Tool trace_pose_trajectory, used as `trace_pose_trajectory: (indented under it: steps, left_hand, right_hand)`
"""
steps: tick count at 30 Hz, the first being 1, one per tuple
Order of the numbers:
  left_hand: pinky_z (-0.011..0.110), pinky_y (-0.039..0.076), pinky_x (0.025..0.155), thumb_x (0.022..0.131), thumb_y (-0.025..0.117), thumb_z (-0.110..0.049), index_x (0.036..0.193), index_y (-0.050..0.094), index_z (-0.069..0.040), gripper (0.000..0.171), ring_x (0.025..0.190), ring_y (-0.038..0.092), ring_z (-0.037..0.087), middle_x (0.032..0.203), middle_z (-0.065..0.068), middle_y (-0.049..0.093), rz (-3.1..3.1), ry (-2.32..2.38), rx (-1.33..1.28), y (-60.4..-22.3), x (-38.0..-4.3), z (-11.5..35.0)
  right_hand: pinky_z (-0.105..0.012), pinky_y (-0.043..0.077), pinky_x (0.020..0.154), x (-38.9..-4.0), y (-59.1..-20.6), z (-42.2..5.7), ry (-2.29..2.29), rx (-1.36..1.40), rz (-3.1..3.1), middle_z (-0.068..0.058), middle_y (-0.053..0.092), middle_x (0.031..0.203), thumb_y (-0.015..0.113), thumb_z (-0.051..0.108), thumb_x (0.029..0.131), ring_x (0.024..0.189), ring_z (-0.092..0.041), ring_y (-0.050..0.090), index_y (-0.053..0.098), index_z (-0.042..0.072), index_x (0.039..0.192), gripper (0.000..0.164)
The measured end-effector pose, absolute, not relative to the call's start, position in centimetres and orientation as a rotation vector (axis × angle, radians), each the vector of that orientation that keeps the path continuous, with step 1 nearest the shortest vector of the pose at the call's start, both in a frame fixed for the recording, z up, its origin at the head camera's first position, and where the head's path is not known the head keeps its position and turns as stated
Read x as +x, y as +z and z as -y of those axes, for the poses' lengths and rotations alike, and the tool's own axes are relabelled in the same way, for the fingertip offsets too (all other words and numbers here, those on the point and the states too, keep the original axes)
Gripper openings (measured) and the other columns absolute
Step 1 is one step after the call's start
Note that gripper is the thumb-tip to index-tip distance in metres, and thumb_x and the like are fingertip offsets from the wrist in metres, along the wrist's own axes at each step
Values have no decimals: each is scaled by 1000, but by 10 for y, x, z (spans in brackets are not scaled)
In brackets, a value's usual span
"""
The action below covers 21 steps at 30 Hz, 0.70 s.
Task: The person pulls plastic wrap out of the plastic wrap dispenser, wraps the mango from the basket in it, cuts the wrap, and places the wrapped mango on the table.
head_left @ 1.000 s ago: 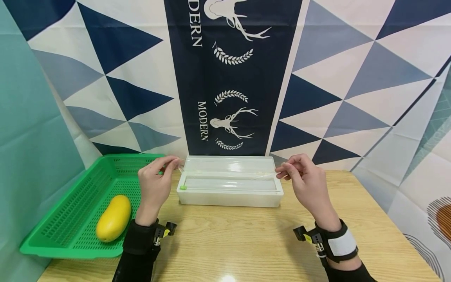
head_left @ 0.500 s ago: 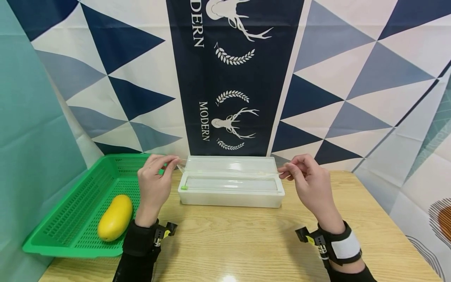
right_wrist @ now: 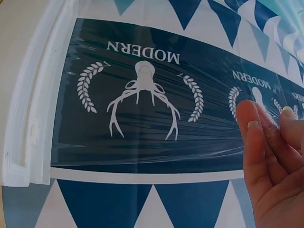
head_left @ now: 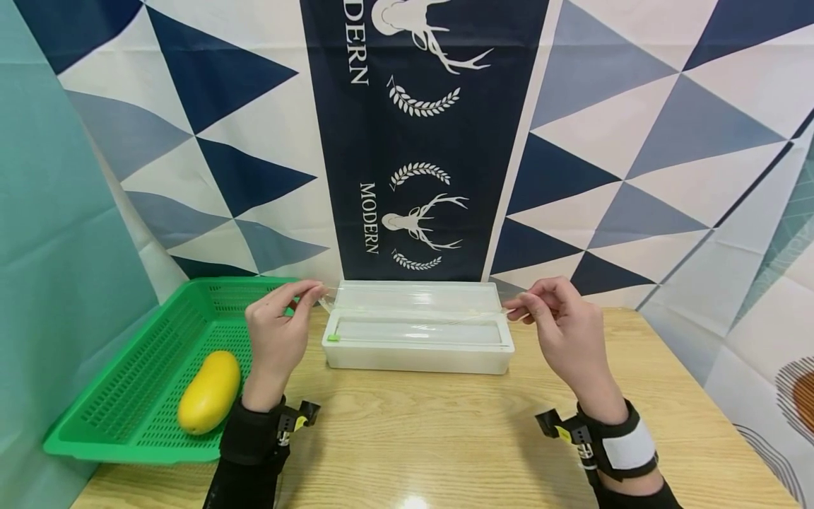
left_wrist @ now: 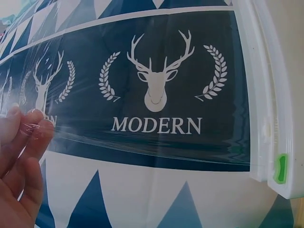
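A white cling film dispenser [head_left: 416, 359] stands on the table against the backdrop, with a small green slider [left_wrist: 281, 168] at its left end. Clear cling film [left_wrist: 142, 148] stretches out from it, held up between both hands. My left hand [head_left: 278, 338] pinches the film's left corner between thumb and fingertips, just beyond the dispenser's left end. At the opposite end, my right hand [head_left: 570, 339] pinches the right corner the same way. In the right wrist view the film shows thin creases running toward those fingertips.
To the left, a green plastic basket [head_left: 130, 452] holds a yellow oval fruit [head_left: 210, 392], beside my left forearm. The wooden table [head_left: 420, 438] reaches in front of the dispenser. A patterned cloth backdrop [head_left: 407, 141] rises right behind it.
My right hand has shifted slightly to the right and my left hand slightly to the left, both still pinching the film. The dispenser and fruit have stayed in place.
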<state>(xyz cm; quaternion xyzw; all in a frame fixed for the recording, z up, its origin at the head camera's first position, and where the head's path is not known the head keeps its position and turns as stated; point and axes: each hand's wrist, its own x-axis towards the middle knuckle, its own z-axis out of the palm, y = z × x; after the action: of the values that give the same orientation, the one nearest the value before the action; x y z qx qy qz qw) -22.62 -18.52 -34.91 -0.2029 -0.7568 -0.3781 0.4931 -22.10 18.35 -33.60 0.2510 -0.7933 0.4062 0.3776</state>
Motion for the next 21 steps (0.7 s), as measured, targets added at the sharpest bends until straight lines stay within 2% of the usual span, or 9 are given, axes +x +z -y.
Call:
trace_pose_trajectory:
  steps: [9, 16, 21]
  left_hand:
    - [21, 40, 62, 88, 73, -5, 99, 77, -2, 11, 66, 55, 13, 88, 9, 74, 1818, -925, -492, -346, -223, 185]
    - [18, 44, 70, 87, 74, -1, 100, 78, -4, 14, 71, 60, 15, 90, 8, 75, 1768, -938, -529, -344, -221, 183]
    - [18, 45, 69, 86, 74, 0, 99, 78, -4, 14, 69, 60, 16, 89, 8, 75, 1744, -932, -534, -342, -219, 183]
  right_hand:
    - [-11, 51, 65, -218, -333, -185, 1046, 650, 2012, -9, 75, 83, 69, -13, 86, 68, 0, 66, 59, -3, 96, 17]
    - [-11, 51, 65, -214, -332, -186, 1047, 651, 2000, -10, 75, 83, 69, -15, 84, 69, 2, 66, 59, -4, 96, 19]
    - [-11, 51, 65, -213, -330, -185, 1047, 655, 1995, -10, 75, 83, 69, -15, 84, 69, 2, 66, 60, -4, 96, 19]
